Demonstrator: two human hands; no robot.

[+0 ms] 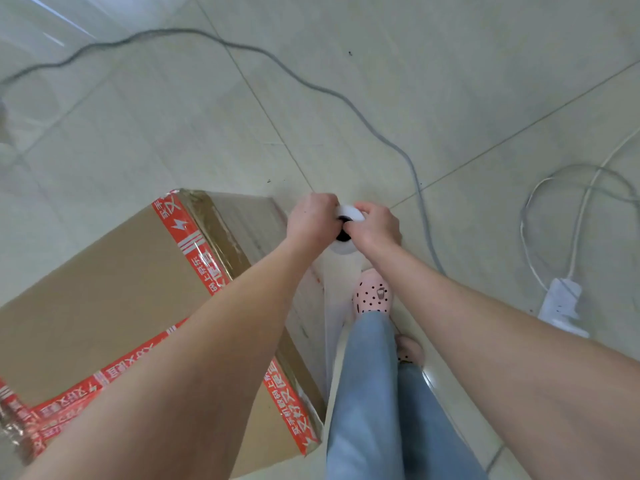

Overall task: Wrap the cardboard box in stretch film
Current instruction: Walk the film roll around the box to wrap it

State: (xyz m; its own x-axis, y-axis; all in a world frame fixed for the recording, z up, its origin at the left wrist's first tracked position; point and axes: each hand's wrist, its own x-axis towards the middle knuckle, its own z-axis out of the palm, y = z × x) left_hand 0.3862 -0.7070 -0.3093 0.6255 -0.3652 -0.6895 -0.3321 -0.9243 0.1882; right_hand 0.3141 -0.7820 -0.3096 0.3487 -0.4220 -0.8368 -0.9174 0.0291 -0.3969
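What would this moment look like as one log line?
left hand: grips stretch film roll | right hand: grips same roll | cardboard box: on floor beside left arm | cable: loose on floor

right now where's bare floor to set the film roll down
Bare tile lies beyond the cardboard box, inside the curve of the grey cable, and again between that cable and the white cord. It is crowded by the power strip and beside the box near the pink shoe, where the left hand and right hand grip the film roll.

head cam, wide-angle, looking steeply down, close above forearms, floor (450,81)
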